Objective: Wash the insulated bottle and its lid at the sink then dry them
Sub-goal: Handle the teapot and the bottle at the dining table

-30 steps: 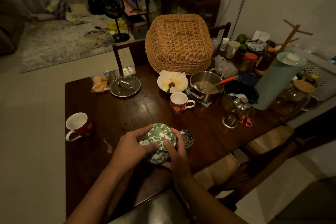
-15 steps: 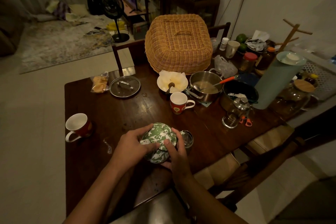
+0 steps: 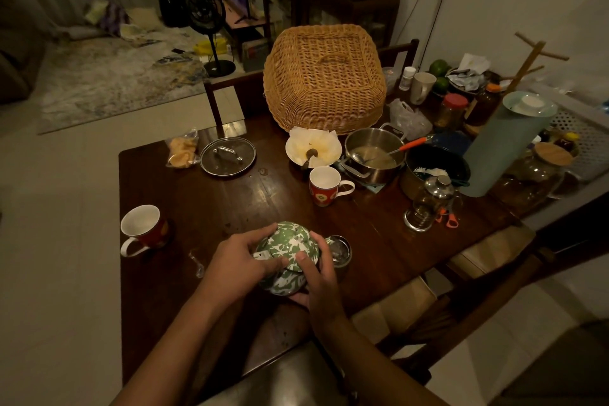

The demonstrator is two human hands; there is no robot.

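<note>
Squat, round insulated bottle, green-and-white marbled, stands upright at the near side of the dark table. Its matching domed lid sits on top (white tag poking out left).

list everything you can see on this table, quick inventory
table: one, dark wood, centre
patterned lidded container: one, green and white, near edge
mugs: two, red, left edge and centre
wicker cover: one, tan, far side
glass lid: one, clear, far left
steel pot: one, silver, right of centre, ladle inside
tall flask: one, pale teal, right edge
left hand: one, grips the container's top
right hand: one, fingers curled around the container
</note>
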